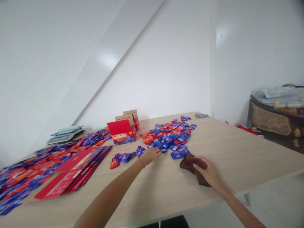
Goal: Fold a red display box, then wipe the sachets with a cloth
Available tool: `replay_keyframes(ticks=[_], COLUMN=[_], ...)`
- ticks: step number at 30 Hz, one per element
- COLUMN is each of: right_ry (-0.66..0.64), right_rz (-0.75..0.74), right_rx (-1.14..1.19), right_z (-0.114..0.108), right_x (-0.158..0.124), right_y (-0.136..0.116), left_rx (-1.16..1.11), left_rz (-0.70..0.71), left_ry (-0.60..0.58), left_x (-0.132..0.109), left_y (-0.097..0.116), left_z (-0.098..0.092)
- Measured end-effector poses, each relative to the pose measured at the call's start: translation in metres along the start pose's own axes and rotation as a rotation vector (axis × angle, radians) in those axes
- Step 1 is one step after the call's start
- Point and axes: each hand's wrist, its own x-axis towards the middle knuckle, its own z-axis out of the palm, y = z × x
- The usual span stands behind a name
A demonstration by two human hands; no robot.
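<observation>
Two hands at a worktop of loose sachets, one on a cloth

Little looks packed so far: the red carton [122, 132] stands open with nothing visible inside, the flat cartons [71, 172] lie stacked at the left, and the blue and red sachets [169, 134] remain a loose heap on the worktop [237, 152]. The left hand [150, 155] reaches to the heap's near edge, fingers stretched forward and touching the nearest sachets; whether they pinch one I cannot tell. The right hand [207, 172] rests just right of the heap, fingers curled over a dark red cloth [190, 164] that lies against the closest blue sachets.
</observation>
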Motion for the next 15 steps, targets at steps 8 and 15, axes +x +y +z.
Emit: replay_keyframes(ticks=[8, 15], right_ry=[0.029, -0.004], right_rz=[0.030, 0.034], right_rx=[-0.028, -0.013], right_z=[0.001, 0.001], right_x=[-0.001, 0.001], right_y=[0.007, 0.013], left_rx=[-0.091, -0.240], left_rz=[-0.104, -0.115], left_ry=[-0.069, -0.076], left_x=[0.007, -0.021], left_y=[-0.018, -0.041], left_z=[0.040, 0.038])
